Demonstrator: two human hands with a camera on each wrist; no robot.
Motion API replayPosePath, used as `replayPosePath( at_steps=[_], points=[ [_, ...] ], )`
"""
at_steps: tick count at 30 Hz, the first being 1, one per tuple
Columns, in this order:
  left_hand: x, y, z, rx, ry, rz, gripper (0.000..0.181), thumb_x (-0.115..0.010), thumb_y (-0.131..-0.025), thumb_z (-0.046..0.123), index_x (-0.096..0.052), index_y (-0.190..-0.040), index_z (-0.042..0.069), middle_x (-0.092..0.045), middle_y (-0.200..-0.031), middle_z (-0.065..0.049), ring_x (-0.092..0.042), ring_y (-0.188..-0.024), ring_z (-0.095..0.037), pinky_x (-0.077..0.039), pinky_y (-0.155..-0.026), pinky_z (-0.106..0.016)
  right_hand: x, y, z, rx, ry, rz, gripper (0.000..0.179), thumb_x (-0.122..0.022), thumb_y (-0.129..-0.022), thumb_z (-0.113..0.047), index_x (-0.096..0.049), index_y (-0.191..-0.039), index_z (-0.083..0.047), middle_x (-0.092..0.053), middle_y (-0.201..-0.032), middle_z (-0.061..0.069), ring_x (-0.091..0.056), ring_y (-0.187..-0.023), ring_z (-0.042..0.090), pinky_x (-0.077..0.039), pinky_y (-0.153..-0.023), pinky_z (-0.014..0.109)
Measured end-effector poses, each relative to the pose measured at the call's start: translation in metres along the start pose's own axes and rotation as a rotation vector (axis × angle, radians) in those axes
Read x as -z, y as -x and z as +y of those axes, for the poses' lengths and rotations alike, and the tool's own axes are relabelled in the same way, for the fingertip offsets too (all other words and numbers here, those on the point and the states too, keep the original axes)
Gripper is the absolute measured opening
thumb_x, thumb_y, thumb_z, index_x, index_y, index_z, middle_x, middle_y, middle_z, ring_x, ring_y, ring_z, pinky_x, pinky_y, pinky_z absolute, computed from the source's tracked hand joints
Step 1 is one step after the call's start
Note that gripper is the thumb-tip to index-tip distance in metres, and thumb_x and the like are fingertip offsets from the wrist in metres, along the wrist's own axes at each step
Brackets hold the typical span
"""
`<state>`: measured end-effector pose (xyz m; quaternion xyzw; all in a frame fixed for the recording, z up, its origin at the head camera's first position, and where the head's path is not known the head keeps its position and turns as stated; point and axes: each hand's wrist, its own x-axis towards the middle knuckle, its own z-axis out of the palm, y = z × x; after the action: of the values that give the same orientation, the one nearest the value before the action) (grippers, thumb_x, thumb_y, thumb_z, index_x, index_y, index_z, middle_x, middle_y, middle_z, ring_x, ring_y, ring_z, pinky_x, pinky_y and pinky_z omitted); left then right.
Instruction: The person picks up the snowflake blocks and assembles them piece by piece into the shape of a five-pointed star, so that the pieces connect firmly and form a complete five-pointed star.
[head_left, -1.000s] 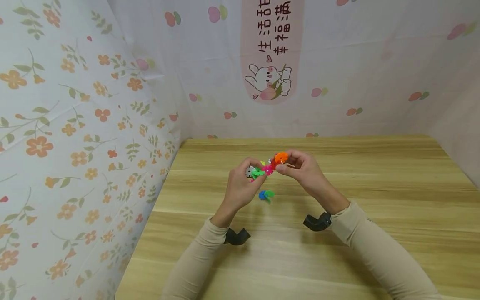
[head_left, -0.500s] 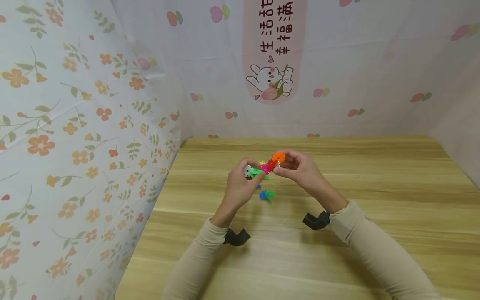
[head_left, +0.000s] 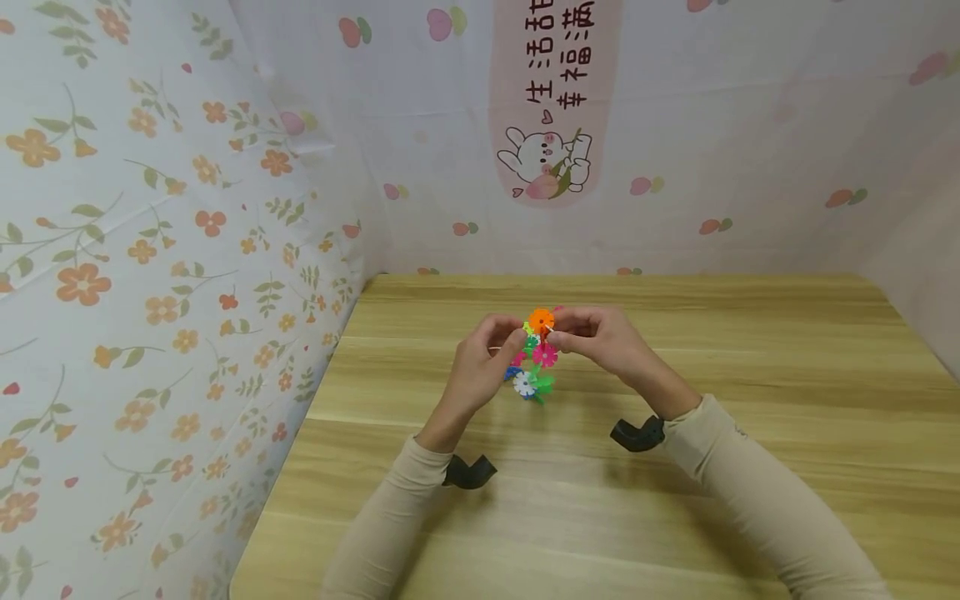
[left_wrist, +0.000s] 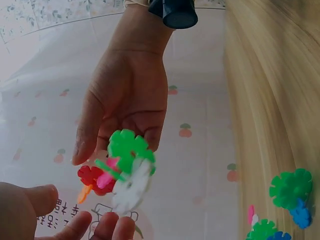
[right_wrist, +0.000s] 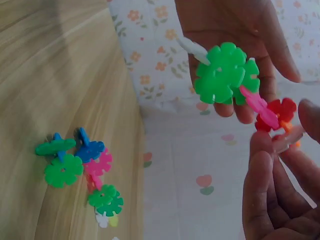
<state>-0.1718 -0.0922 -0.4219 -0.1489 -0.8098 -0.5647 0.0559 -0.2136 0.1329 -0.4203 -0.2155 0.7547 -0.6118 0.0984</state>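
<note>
- Because the head view shows the flower-disc chain [head_left: 545, 356] suspended above the counter [head_left: 600, 517] between the left hand [head_left: 480, 367] and right hand [head_left: 618, 346], a slack hold could drop it. The right fingertips are beside the orange disc [head_left: 542, 321].
- In the left wrist view, the left hand's thumb stands apart from its fingers behind the green disc [left_wrist: 131, 150]; no grip is visible, and contact cannot be confirmed. The white disc [left_wrist: 132, 187] therefore appears unsupported.
- In the right wrist view, the right hand is clamped, thumb against fingers, on the clear disc [right_wrist: 288, 139] at the chain's end. Sagging weight could separate the joint at the pink disc [right_wrist: 259, 106]; falling parts could strike the blue-and-green cluster [right_wrist: 63, 170] or pink-and-green cluster [right_wrist: 100, 162] on the counter.
</note>
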Motion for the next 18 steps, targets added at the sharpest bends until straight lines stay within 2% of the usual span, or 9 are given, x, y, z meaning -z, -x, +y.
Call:
replayPosePath(
  at_steps=[3, 6, 9, 12, 15, 18],
  points=[
    [0.001, -0.001, 0.0, -0.01, -0.008, 0.007, 0.032, -0.057, -0.103, 0.036, -0.063, -0.118, 0.009, -0.067, -0.105, -0.002, -0.064, -0.095, -0.017, -0.053, -0.086, -0.035, -0.002, -0.003, 0.0, -0.022, 0.021, -0.056, 0.038, -0.076, -0.091, -0.027, -0.066, -0.119, -0.004, -0.071, -0.106, 0.012, -0.068, -0.096, 0.026, -0.057, -0.082, 0.035],
    [0.001, 0.0, -0.001, -0.005, 0.002, 0.006, 0.029, -0.058, -0.102, 0.033, -0.064, -0.114, 0.007, -0.068, -0.1, -0.006, -0.065, -0.09, -0.023, -0.054, -0.083, -0.035, -0.005, -0.006, -0.002, -0.04, -0.014, -0.104, 0.037, -0.077, -0.09, -0.024, -0.06, -0.115, -0.003, -0.072, -0.104, 0.013, -0.069, -0.096, 0.026, -0.056, -0.082, 0.035],
    [0.001, 0.001, -0.002, -0.001, 0.011, 0.005, 0.024, -0.06, -0.102, 0.029, -0.065, -0.108, 0.006, -0.068, -0.095, -0.007, -0.065, -0.085, -0.026, -0.054, -0.077, -0.033, -0.008, -0.008, -0.002, -0.027, -0.05, -0.147, 0.037, -0.078, -0.089, -0.021, -0.056, -0.11, -0.001, -0.073, -0.102, 0.015, -0.071, -0.095, 0.026, -0.056, -0.082, 0.035],
    [0.002, 0.001, -0.004, 0.003, 0.014, 0.017, 0.019, -0.061, -0.102, 0.025, -0.065, -0.103, 0.007, -0.068, -0.091, -0.004, -0.065, -0.081, -0.024, -0.054, -0.072, -0.031, -0.008, -0.01, -0.001, -0.005, -0.053, -0.17, 0.037, -0.076, -0.091, -0.021, -0.056, -0.113, 0.001, -0.072, -0.104, 0.019, -0.07, -0.095, 0.028, -0.056, -0.082, 0.035],
    [0.004, 0.001, -0.007, 0.022, 0.023, 0.054, 0.016, -0.061, -0.101, 0.022, -0.065, -0.1, 0.007, -0.068, -0.088, -0.004, -0.064, -0.08, -0.026, -0.052, -0.068, -0.029, -0.003, -0.016, 0.006, -0.004, -0.012, -0.126, 0.039, -0.07, -0.096, -0.026, -0.056, -0.121, 0.0, -0.069, -0.113, 0.022, -0.069, -0.097, 0.029, -0.056, -0.083, 0.035],
    [0.007, 0.002, -0.008, 0.041, 0.053, 0.09, 0.014, -0.061, -0.101, 0.021, -0.066, -0.099, 0.007, -0.068, -0.085, -0.006, -0.064, -0.08, -0.032, -0.05, -0.065, -0.029, 0.009, -0.028, 0.023, -0.054, 0.06, -0.005, 0.042, -0.064, -0.099, -0.032, -0.054, -0.129, -0.003, -0.067, -0.118, 0.022, -0.069, -0.094, 0.028, -0.056, -0.082, 0.037]
  ],
)
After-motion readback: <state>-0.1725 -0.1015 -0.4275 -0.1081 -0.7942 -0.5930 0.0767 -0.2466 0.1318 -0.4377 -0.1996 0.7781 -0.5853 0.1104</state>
